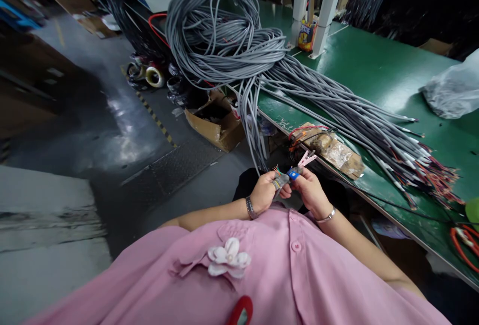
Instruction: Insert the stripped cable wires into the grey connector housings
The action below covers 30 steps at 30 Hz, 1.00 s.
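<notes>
My left hand (264,191) grips the end of a grey cable (281,181) whose coloured inner wires stick out above the fist. My right hand (311,191) holds a small pair of pink-handled snips (304,161) with a blue part near the fingers, its tip against the cable end. Both hands meet in front of my chest, just off the near edge of the green table (374,75). A large bundle of grey cables (299,85) lies across the table and hangs over its edge toward my hands.
The cables' stripped ends (430,165) fan out at the right with red and white wires. A taped brown pad (329,148) lies at the table edge. A clear plastic bag (454,90), white posts (325,10), an open cardboard box (217,120) and tape rolls (149,73) on the floor.
</notes>
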Motion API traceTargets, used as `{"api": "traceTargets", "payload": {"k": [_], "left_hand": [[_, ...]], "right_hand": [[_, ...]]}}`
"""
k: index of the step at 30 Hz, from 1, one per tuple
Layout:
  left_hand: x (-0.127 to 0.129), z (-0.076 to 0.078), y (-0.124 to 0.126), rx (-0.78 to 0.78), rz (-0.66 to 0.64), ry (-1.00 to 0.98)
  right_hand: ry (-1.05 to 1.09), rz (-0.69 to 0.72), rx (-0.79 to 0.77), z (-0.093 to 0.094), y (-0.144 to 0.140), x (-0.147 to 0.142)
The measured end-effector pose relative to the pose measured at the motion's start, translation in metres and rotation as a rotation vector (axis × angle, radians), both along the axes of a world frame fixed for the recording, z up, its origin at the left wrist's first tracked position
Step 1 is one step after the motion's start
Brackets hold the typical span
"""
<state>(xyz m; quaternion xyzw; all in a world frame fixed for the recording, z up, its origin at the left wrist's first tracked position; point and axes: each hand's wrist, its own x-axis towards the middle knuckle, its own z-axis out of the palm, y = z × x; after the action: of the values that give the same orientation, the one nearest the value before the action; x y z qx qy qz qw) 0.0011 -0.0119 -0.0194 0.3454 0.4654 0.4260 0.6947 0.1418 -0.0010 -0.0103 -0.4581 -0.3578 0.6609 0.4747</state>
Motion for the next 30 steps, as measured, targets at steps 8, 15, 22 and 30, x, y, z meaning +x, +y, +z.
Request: {"api": "traceTargets", "payload": {"k": [8,15,22,30], "left_hand": [[-0.001,-0.006,-0.002,-0.006,-0.098,-0.022],[0.0,-0.006,-0.003,-0.032,-0.063,-0.024],[0.001,-0.004,-0.002,-0.033,-0.037,-0.026],[0.002,-0.005,-0.002,0.005,-0.085,0.006]], "right_hand": [[0.024,0.142,-0.013,-0.003,0.005,0.012],[-0.059,0.035,0.024,-0.001,0.001,0.005],[0.045,-0.024,-0.01,0.007,-0.004,-0.007],[-0.03,-0.078,-0.002,0.01,-0.004,-0.01]]}}
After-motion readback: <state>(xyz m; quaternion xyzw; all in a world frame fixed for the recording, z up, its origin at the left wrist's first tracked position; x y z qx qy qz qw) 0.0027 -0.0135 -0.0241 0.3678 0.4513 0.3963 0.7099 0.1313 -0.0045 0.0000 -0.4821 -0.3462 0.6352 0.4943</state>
